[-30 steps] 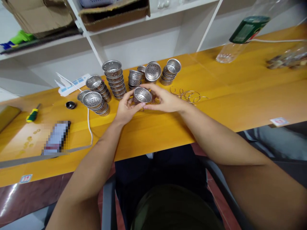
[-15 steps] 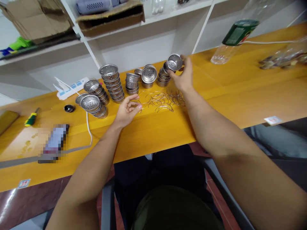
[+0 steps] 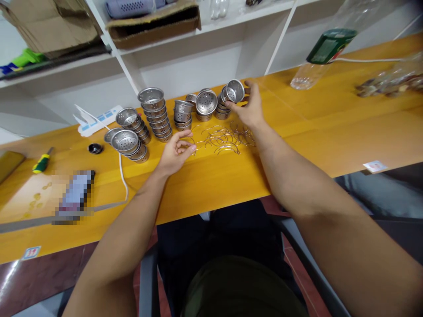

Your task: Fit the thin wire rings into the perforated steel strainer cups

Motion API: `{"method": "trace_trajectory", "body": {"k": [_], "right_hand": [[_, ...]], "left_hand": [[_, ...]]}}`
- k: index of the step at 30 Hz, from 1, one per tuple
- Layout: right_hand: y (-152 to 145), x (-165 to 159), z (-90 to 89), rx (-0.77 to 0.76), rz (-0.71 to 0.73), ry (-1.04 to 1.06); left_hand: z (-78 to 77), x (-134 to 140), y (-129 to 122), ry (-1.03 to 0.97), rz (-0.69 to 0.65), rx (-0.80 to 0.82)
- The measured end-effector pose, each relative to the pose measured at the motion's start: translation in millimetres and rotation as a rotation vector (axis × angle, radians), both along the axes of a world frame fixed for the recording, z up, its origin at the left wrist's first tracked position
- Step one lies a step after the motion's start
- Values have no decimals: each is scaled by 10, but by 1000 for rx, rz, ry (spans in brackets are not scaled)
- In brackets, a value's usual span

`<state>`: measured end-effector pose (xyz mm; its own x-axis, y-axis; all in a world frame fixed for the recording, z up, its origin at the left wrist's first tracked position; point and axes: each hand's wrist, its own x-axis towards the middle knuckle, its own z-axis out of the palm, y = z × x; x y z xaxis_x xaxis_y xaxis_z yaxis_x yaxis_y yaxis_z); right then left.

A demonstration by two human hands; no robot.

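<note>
My right hand (image 3: 248,105) has its thumb and fingers around a perforated metal strainer cup (image 3: 235,91), tilted at the top of a short stack of like cups (image 3: 223,115). My left hand (image 3: 177,152) is half curled just above the table, thumb and fingers apart, with nothing visible in it. Between the hands lies a loose heap of thin curved metal wires (image 3: 223,140). Further stacks of strainer cups stand left of the right hand: a leaning pair of stacks (image 3: 124,141), a tall stack (image 3: 152,99), a short one (image 3: 182,115) and one topped by a tilted cup (image 3: 206,102).
On the left of the wooden table (image 3: 211,185) are a phone (image 3: 74,193), a screwdriver (image 3: 42,163), a small black round part (image 3: 95,149) and a power strip (image 3: 101,121) with a white cable. A plastic bottle (image 3: 325,48) stands at right, near a clear bag (image 3: 393,81). Shelves rise behind.
My right hand has moved slightly down and left with the strainer cup, bringing it closer onto the stack below. My left hand stays where it was.
</note>
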<state>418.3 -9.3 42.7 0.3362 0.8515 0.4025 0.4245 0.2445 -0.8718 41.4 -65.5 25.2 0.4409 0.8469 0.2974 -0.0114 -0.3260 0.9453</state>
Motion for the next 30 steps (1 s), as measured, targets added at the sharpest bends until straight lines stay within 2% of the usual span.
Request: {"method": "trace_trajectory", "body": {"k": [5,9,11,15,18,21,23,27,30], "right_hand": [[286,174,-333,109,37,-90],[407,250,-490,81,22,-110],[379,239,-448,98,-17,-110],[209,150,-196,287,-145,-72],[71,50,-37,377,-171,-48],[-11,-40,8,387,-162,-61],[-36,-78,3,385,-151,-90],[-63,-114,5,322,-67,-211],[-64,-153,19,280,-68,-207]], "left_hand": [[11,10,-12,-6,5,-16],[-4,4,-1,2,2,1],[-19,-2,4,21,3,10],[-68,-3,33,79,35,42],[-50,-20,69,134,128,154],[123,-94,48,124,371,418],[326,-176,-25,94,541,553],[751,-417,-182,142,769,803],[893,-696,-126,113,980,988]]}}
